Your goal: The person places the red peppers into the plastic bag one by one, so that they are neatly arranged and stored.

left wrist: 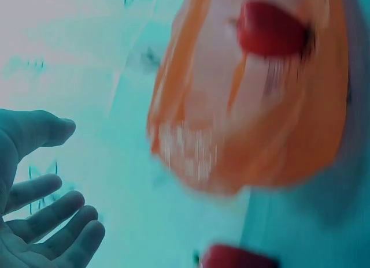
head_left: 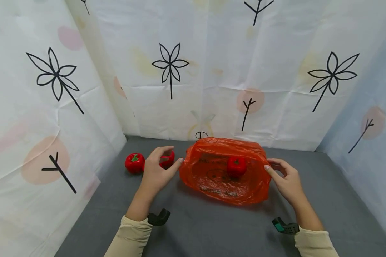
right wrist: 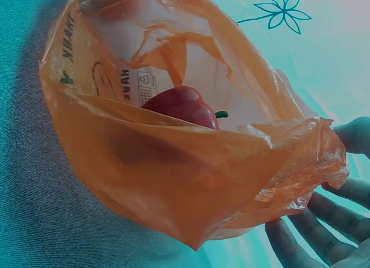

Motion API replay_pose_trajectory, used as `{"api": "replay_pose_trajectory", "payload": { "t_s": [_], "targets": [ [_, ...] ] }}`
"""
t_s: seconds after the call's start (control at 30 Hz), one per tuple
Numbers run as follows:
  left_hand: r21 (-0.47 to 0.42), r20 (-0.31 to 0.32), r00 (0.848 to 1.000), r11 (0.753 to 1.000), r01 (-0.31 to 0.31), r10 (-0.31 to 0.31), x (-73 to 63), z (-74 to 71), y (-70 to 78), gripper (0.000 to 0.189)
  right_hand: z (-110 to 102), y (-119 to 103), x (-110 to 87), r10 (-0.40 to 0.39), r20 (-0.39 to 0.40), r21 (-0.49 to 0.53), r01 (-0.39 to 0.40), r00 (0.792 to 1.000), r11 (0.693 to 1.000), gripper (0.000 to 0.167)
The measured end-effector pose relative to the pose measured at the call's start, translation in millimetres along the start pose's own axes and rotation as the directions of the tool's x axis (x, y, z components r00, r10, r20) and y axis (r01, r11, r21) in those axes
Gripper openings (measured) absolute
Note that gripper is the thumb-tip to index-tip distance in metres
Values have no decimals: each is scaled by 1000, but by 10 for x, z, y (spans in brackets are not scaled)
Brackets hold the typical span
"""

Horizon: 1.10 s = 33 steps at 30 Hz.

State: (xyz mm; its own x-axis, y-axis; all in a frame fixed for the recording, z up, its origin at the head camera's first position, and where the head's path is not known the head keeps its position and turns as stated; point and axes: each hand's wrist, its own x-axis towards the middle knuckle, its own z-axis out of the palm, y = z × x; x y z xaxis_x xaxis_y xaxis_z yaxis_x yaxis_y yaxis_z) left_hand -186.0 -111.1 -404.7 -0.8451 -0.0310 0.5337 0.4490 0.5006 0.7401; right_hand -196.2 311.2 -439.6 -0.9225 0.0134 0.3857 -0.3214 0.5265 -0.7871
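An orange plastic bag (head_left: 209, 192) lies on the table with its mouth spread wide toward me. Inside it sits a red bell pepper (head_left: 236, 166); its green stem shows in the right wrist view. My right hand (head_left: 287, 182) pinches the bag's right rim between thumb and fingers. By the bag's left rim is my left hand (head_left: 156, 173), thumb and fingers spread apart with nothing between them in the left wrist view. Behind that hand another red pepper (head_left: 168, 159) is partly hidden. A further red pepper (head_left: 134, 163), with a green top, stands to its left.
The grey table (head_left: 212, 232) ends at a patterned white cloth (head_left: 206, 78) hung behind and at both sides. Each wrist wears a black device (head_left: 159, 217) near the sleeve cuff.
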Motion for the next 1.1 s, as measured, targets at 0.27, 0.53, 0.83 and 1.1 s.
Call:
{"api": "replay_pose_trajectory", "payload": {
  "t_s": [0.27, 0.53, 0.83, 1.1],
  "targets": [
    [103, -13, 987, 982, 158, -157, 5, -299, -342, 60, 9, 33, -60, 6, 9, 2, -6, 1000, 1000, 34],
    [280, 125, 949, 928, 246, -289, -15, -484, -609, 83, 13, 61, -90, -48, -3, 13, 48, 999, 999, 31],
    [349, 224, 909, 900, 262, -352, 22, -607, -686, 85, 21, 19, -48, -43, 8, 30, 43, 999, 999, 32],
    [353, 249, 883, 886, 300, -398, 31, -610, -727, 85, 24, 35, -32, -32, 12, 14, 32, 999, 999, 34]
  ]
}}
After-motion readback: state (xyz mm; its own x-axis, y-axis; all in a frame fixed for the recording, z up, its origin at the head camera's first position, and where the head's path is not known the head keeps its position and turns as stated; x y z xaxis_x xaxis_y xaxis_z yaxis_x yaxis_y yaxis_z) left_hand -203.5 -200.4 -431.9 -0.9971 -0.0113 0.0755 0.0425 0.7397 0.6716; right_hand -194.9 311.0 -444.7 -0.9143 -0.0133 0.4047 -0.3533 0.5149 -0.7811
